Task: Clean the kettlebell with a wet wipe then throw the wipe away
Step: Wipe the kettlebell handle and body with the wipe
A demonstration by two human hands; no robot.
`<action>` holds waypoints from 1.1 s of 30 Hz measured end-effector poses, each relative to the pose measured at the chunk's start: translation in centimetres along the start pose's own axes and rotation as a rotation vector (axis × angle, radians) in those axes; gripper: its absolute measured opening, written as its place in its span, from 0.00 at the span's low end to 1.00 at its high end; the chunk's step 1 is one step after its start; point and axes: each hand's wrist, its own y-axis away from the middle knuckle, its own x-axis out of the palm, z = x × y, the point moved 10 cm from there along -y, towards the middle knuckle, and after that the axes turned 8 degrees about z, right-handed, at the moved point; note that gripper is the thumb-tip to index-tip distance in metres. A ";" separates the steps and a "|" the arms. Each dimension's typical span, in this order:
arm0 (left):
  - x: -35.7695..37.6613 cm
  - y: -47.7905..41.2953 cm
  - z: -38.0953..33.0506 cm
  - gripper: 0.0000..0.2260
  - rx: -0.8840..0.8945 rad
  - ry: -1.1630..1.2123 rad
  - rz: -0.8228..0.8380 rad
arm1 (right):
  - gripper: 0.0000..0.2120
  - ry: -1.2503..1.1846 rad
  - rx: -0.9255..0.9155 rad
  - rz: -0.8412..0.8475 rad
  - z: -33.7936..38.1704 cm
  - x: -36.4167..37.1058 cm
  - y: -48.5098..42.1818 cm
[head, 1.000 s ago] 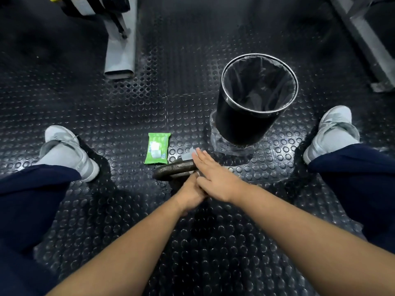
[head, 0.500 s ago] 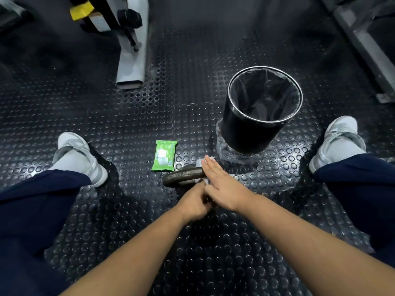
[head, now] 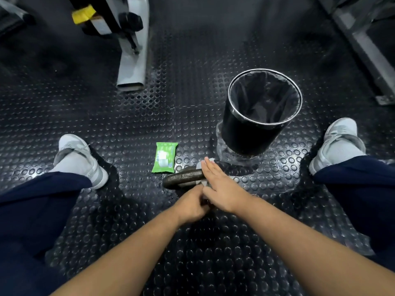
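Observation:
The dark kettlebell stands on the studded rubber floor between my feet; only its handle (head: 183, 177) shows, the body is hidden under my hands. My right hand (head: 220, 186) lies flat with straight fingers over the handle's right end, pressing a white wet wipe (head: 200, 165) whose edge peeks out by my fingertips. My left hand (head: 191, 205) is curled against the kettlebell below the handle; what it grips is hidden by the right hand. A green pack of wet wipes (head: 164, 157) lies just left of the handle. The black bin (head: 245, 133) with a clear liner stands behind, to the right.
My two grey shoes (head: 79, 159) (head: 339, 142) rest wide apart on the floor. A grey machine leg (head: 133, 60) stands at the back left, and another metal frame (head: 367, 50) runs along the back right.
My right hand has slid slightly along the handle with the wipe. The camera has tilted, so everything sits lower in view. The left hand stays put.

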 end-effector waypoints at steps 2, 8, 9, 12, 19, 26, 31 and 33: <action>0.6 0.2 -0.2 0.23 -0.004 -0.028 -0.024 | 0.35 -0.002 -0.005 0.000 0.3 -0.1 0.0; 0.0 -2.3 -3.5 0.27 -0.151 -0.422 0.174 | 0.37 0.015 0.011 0.032 0.7 -0.2 -0.1; -0.3 -2.1 -4.0 0.28 -0.127 -0.410 0.165 | 0.37 0.017 0.013 0.028 0.7 -0.2 0.0; -0.2 -0.6 -3.7 0.25 0.014 -0.025 0.083 | 0.36 0.023 0.020 0.024 0.8 -0.1 0.2; 0.2 0.1 -2.9 0.17 0.053 0.087 -0.061 | 0.35 0.047 0.028 -0.010 0.6 0.2 -0.1; 0.3 -2.1 -2.4 0.27 -0.082 -0.434 0.164 | 0.37 0.037 0.041 0.007 0.5 0.2 -0.3; 0.6 -0.2 1.5 0.22 -0.034 0.090 0.001 | 0.36 0.034 0.060 -0.009 0.1 0.4 -0.3; 0.3 0.1 0.6 0.26 -0.035 0.036 -0.022 | 0.36 0.031 0.064 -0.005 0.4 0.4 -0.3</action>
